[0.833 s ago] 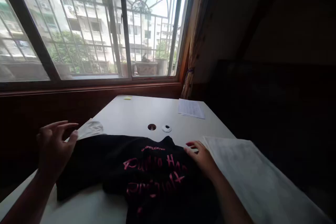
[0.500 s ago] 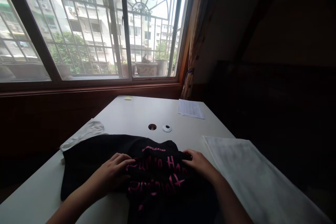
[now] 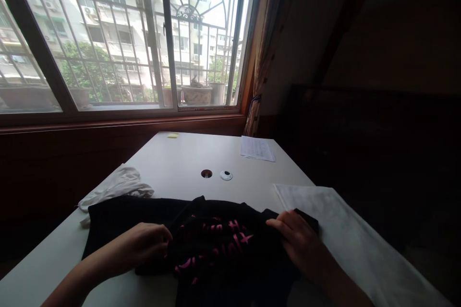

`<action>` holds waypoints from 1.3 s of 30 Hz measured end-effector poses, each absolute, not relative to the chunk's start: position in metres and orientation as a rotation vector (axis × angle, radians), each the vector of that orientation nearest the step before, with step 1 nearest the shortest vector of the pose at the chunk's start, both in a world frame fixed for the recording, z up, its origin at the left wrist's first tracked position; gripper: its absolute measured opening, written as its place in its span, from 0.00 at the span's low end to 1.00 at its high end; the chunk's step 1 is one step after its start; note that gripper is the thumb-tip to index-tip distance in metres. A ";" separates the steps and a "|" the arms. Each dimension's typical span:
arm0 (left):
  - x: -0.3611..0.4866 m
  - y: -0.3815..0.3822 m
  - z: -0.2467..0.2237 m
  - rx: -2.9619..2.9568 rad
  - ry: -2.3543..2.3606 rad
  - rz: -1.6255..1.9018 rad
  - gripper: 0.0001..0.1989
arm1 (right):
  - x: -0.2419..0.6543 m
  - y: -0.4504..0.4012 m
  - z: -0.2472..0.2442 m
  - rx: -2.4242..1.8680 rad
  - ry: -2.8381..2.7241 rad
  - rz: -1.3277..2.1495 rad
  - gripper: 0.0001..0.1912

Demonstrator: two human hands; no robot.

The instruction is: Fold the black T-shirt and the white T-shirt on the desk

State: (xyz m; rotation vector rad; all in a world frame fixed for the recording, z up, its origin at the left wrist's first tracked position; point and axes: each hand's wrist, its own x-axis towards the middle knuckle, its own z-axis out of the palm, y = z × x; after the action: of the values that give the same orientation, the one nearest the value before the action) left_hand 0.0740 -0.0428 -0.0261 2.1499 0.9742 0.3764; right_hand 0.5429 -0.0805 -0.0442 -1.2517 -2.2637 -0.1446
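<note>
A black T-shirt [image 3: 223, 268] with pink lettering across its front lies rumpled on the near part of the white table [image 3: 187, 153]. My left hand [image 3: 151, 244] has its fingers closed on the cloth at the left of the lettering. Over on the right, my right hand [image 3: 293, 232] grips the shirt near its right side, fingers bent around the fabric. A black flap of cloth sticks out past the right hand. Folds hide part of the print, and the shirt's lower part runs out of view.
A crumpled white cloth [image 3: 118, 187] lies by the left edge. At right is a translucent whitish sheet [image 3: 334, 220]. Farther back are printed papers [image 3: 257, 147], a yellow sticky note [image 3: 173, 135], a round cable hole [image 3: 206, 173] and its white cover [image 3: 226, 175]. A barred window faces me.
My hands have moved apart, the left leftward and the right rightward, drawing the shirt wider. Its top edge has shifted toward me, and the small upper line of print is now folded out of sight.
</note>
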 end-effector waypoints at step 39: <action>0.129 0.164 0.056 2.609 1.674 1.401 0.10 | 0.548 0.094 0.065 -1.549 -1.433 -0.709 0.17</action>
State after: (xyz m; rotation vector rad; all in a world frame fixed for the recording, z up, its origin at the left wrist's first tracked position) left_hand 0.1289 0.1638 0.0564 2.6094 1.6743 1.4014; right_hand 0.5478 0.0943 0.0647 -1.5492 -1.4326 -0.7087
